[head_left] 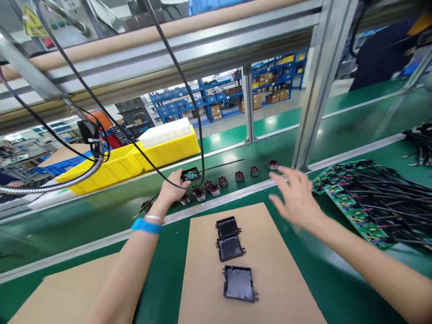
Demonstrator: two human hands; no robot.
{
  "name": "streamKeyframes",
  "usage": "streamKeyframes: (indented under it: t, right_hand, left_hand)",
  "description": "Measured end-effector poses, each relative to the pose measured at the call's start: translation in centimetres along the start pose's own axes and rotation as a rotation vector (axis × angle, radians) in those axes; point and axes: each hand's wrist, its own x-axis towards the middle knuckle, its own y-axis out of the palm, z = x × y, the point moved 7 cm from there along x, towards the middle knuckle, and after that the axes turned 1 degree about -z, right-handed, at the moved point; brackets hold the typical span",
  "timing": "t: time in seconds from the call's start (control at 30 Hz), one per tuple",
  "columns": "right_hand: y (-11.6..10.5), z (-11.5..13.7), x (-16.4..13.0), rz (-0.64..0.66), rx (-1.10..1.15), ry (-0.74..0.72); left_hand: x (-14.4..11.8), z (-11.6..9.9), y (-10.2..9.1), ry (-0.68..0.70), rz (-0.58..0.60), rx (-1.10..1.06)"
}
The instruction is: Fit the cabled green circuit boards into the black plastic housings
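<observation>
My left hand (173, 188) reaches over the green ledge, its thumb and fingers closed on the left end of a black plastic case with a circuit board (191, 174) in it. A black cable runs from the case to the right. My right hand (297, 195) is raised with fingers spread, holding nothing, close to a round metal part with a dark and red top (272, 165). Several similar parts stand in a line along the ledge, some near my left wrist. Below my hands, three black plastic covers (238, 283) lie on a cardboard sheet (205, 270).
At the right lie several green circuit boards (349, 202) with bundled black cables. Yellow bins (168, 150) stand behind the ledge. A metal post (313, 94) rises behind my right hand, and black cables hang in front. Another cardboard sheet (67, 292) lies at left.
</observation>
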Motion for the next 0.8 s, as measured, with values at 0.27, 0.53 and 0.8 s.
streamKeyframes:
  t: [0.27, 0.53, 0.8]
  right_hand:
    - [-2.1, 3.4, -10.9, 0.454, 0.246, -0.145]
    - [-6.2, -13.5, -8.5, 0.184, -0.199, 0.192]
    - [-8.9, -7.6, -8.1, -0.026, -0.213, 0.269]
  left_hand:
    - [2.3, 0.4, 4.4, 0.097, -0.105, -0.058]
    - [-7.0, -4.6, 5.4, 0.359, -0.086, -0.268]
    - [-15.6, -19.5, 5.4, 0.223, 0.498, -0.995]
